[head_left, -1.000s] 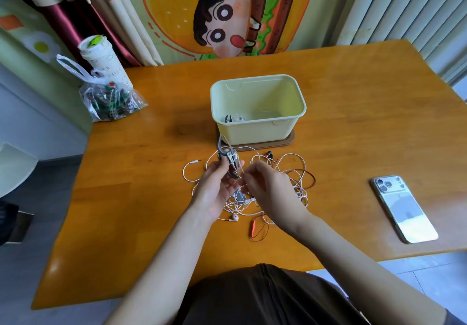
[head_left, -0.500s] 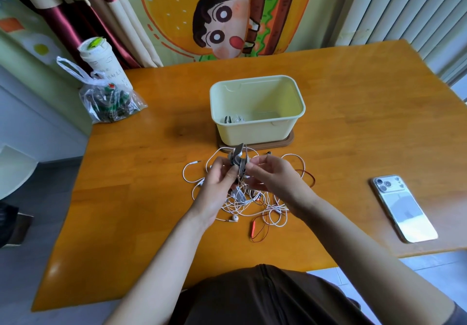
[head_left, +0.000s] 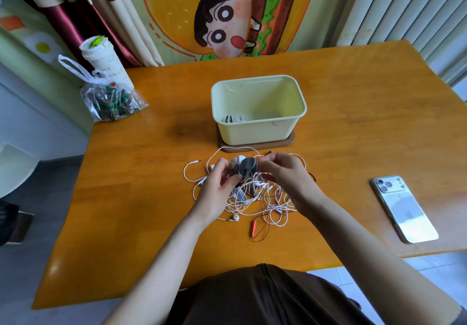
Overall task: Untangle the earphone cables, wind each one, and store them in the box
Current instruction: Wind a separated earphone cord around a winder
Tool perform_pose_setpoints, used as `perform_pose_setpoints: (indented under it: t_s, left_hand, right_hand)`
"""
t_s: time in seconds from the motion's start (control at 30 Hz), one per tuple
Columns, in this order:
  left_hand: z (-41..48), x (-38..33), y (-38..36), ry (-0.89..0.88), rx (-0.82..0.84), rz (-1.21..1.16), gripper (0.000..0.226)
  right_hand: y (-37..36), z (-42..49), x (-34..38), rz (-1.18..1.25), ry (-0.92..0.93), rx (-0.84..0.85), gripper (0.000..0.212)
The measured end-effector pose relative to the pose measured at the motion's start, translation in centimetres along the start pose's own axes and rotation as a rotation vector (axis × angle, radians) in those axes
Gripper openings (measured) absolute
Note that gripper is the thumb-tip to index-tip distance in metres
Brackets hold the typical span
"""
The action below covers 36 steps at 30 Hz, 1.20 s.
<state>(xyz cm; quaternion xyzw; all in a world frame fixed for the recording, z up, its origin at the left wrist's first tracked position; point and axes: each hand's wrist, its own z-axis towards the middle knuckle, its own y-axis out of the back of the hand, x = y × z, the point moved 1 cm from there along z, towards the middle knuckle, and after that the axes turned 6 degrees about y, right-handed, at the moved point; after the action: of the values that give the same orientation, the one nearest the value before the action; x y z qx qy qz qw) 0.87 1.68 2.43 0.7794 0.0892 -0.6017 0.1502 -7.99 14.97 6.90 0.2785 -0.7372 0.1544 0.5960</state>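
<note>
A small bundle of white earphone cable bound in a grey wrap (head_left: 249, 166) sits raised between both hands, just near of the box. The left hand (head_left: 217, 190) pinches its left side between thumb and curled fingers. The right hand (head_left: 288, 178) grips its right edge with bent fingertips. Whether the wrap is fastened cannot be told.

Directly beneath the hands lies the tangle of cables (head_left: 255, 202) on the table (head_left: 156, 223): thin, glossy white wires in loose overlapping loops, mixed with a finer red cable (head_left: 254, 229) that carries a slim red capsule-shaped piece. A white earbud (head_left: 235, 217) pokes out at the near left edge of the tangle.

The box (head_left: 255, 132) is a pale yellow plastic tub, rectangular with rounded corners and a rolled rim, standing on a flat brown base (head_left: 289, 139). Inside, in its near left corner, lies one wound earphone (head_left: 233, 119).

The tabletop is smooth orange varnished wood. A phone (head_left: 404, 209) lies face down at the right, and a crinkled clear plastic bag (head_left: 111, 100) sits far left.
</note>
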Motion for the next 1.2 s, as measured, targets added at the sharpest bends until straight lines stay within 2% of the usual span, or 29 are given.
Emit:
perform_pose_setpoints:
  t_s: [0.17,0.3,0.43,0.67,0.83,1.03,1.1,1.2]
  left_hand:
    - [-0.2,0.4,-0.4,-0.033,-0.01,0.086,0.006]
    - [-0.1,0.5,0.1,-0.044,-0.081,0.155,0.005]
    - [0.0,0.6,0.2,-0.031,-0.146,0.187,0.018]
    - [-0.1,0.9,-0.6,-0.023,-0.17,0.167,0.007]
    - [-0.2,0.6,-0.9,-0.049,-0.215,0.184,0.011]
    - [0.3,0.1,-1.4,0.051,-0.282,0.013,0.008]
    - [0.5,-0.5,-1.7,0.115,-0.295,-0.114,0.008]
    - [0.9,-1.0,-1.9,0.161,-0.317,-0.184,0.012]
  right_hand:
    - [0.2,-0.2,0.2,-0.038,0.052,-0.068,0.018]
    - [0.2,-0.6,0.4,-0.238,0.183,-0.071,0.016]
    - [-0.3,-0.9,0.4,-0.342,0.27,-0.167,0.014]
    - [-0.9,-1.2,-0.3,-0.311,0.246,-0.234,0.015]
    - [-0.8,-1.5,-0.7,-0.301,0.229,-0.206,0.014]
    - [-1.9,-2.0,-1.8,-0.521,0.299,-0.143,0.01]
    - [-2.6,-2.2,-2.3,-0.553,0.329,-0.131,0.01]
    - [-3.1,-2.5,-2.8,-0.567,0.351,-0.109,0.015]
